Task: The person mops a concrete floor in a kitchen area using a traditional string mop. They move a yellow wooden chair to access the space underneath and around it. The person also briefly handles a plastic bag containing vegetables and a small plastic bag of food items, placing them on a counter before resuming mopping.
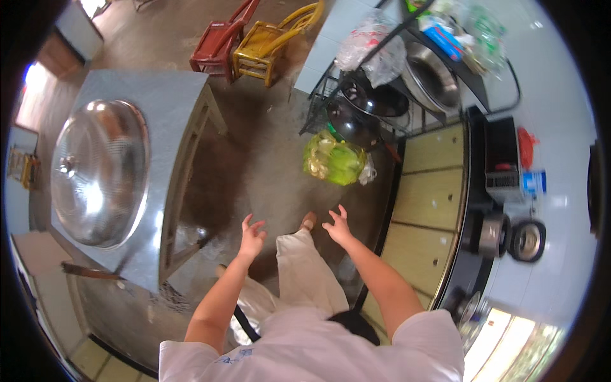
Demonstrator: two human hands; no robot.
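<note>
We see both hands out in front at frame centre, empty, over the concrete floor. Left hand has fingers spread and curled slightly, holding nothing. Right hand is the same, fingers wide, nothing in it. The hands are near each other but apart, with one foot and a light trouser leg showing between and below them. Nearest thing ahead is a yellow-green plastic bag, full and sitting on the floor just above the hands in the frame, not touched by either. It sits at the foot of a black wire rack in the upper centre-right, which carries dark woks, a steel basin and a clear plastic bag. At left we see a grey desk with a big domed steel lid on it. In the upper centre, a red chair and a yellow chair stand side by side. Right of frame: yellowish cabinet doors under a dark counter holding a blue-and-white can and a small pot.
</note>
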